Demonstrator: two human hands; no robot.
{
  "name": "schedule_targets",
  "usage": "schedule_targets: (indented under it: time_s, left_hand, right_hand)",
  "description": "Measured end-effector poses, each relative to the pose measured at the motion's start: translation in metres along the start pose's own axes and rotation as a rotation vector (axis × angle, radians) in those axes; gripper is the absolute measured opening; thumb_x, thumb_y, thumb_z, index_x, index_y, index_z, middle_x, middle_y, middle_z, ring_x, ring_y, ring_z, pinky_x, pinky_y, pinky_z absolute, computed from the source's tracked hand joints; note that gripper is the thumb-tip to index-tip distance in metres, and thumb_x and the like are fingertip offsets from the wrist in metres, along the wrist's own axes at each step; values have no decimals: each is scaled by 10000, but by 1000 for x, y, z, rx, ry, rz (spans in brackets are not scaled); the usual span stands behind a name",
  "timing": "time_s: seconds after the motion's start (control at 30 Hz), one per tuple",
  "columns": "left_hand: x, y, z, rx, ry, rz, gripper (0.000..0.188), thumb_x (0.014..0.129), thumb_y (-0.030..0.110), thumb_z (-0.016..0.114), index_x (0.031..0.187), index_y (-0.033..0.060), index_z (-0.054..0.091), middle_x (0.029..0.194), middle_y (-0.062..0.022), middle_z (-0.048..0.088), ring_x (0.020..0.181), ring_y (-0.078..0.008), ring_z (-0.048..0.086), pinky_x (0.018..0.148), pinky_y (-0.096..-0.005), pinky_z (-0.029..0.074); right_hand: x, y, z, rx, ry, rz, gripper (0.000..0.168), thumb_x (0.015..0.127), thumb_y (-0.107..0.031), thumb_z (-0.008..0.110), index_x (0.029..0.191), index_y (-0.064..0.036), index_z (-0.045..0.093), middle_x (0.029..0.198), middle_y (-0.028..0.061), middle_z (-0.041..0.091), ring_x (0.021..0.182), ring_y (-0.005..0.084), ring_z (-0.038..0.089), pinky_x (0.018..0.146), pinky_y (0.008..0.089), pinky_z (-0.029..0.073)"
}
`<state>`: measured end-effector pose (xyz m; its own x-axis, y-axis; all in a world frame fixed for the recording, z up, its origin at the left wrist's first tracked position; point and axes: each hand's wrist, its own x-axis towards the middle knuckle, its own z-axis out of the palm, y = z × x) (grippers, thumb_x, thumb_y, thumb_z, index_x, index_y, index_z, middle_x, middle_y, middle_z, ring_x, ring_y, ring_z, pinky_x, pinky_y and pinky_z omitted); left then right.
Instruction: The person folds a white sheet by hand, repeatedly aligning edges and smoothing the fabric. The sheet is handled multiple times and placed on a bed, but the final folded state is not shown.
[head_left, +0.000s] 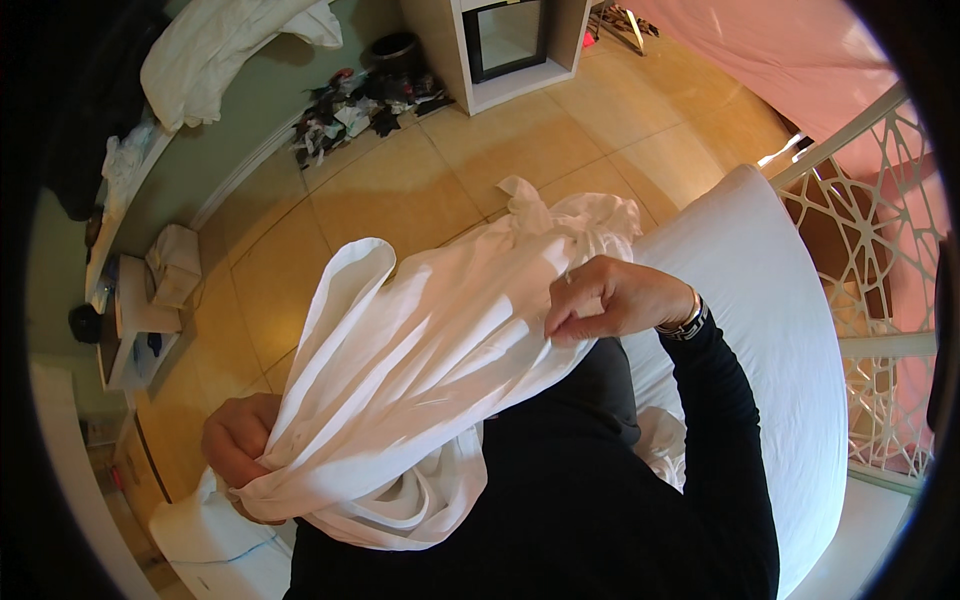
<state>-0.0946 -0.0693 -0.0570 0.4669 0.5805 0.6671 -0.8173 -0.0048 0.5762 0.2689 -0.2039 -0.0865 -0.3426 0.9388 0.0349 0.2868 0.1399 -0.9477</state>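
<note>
A large white cloth (420, 322), gathered in long folds, stretches across in front of my body. At the lower left my left hand (244, 450) grips bunched folds of it, and a loop of the cloth hangs below between that hand and my torso. My right hand (604, 300), with a bracelet at the wrist, pinches the cloth's near edge between thumb and fingers. Beyond the right hand the far part of the cloth lies crumpled by the corner of a bed or mattress with a white sheet (757, 360).
A white lattice panel (862, 217) and pink fabric (787, 45) stand at the right. Dark and light scraps (352, 112) lie on the tiled floor near a black bin (394, 56). An open cabinet (514, 86) is at the top, a low shelf (150, 300) at the left.
</note>
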Motion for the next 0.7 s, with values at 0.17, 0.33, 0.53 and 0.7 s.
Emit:
schedule_targets:
  time_s: [0.17,0.33,0.53,0.7]
  left_hand:
    - [20,-7,10,-193,-252,2,197,602,-34,732,601,50,554,488,-1,428,437,-111,434,474,-302,349]
    - [35,-8,34,-152,-474,-202,157,550,-81,748,591,-42,602,458,-43,430,322,-137,391,340,-277,217]
    - [43,-5,48,-39,-565,-262,100,584,-90,703,631,-55,621,511,-79,478,346,-170,419,345,-273,247]
    - [41,-6,43,-33,-582,-257,67,608,-72,682,645,-56,629,525,-81,488,348,-172,424,345,-272,248]
  right_hand:
    - [8,3,-8,262,270,77,133,874,-75,623,989,-9,614,906,39,633,811,131,579,736,267,456]
    - [36,22,-3,100,212,-27,126,882,-62,605,999,-22,628,949,32,620,849,125,568,764,252,443]
    - [57,54,24,-270,11,49,107,759,-44,606,857,-16,641,876,87,646,794,163,622,707,292,488]
    - [35,75,21,100,29,193,128,767,-31,604,885,9,631,811,47,644,761,108,604,708,247,477]
